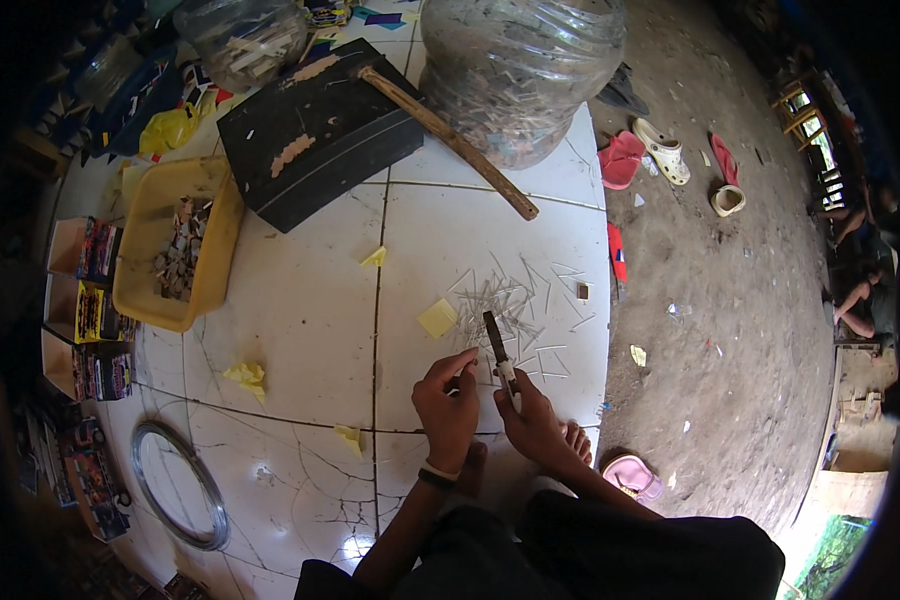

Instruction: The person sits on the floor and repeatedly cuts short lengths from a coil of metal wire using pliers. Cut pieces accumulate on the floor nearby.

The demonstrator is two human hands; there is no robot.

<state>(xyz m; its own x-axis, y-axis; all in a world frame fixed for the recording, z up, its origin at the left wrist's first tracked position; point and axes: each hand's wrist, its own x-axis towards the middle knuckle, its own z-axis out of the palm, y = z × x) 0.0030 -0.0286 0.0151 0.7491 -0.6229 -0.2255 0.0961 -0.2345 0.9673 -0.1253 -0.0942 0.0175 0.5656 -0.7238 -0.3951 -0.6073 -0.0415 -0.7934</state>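
My right hand [533, 418] is closed around the handle of a knife [493, 335], which has a dark, narrow blade and a white-wrapped part below it. The blade points away from me over a loose heap of thin, pale sticks [508, 300] on the white tiles. Beside it, my left hand [444, 408] is pinched at thumb and fingertips, close to the blade; whatever it holds is too small to make out. A yellow paper square [437, 318] lies at the heap's left edge, and a small brown square piece [582, 291] at its right.
Farther off stand a black box [320, 135] with a wooden-handled tool [450, 140] across it, and a large clear plastic container [520, 80] full of scraps. A yellow tub [225, 235], small printed boxes [95, 310] and a wire coil [215, 500] are leftward. Footwear [662, 150] lies on the dirt floor.
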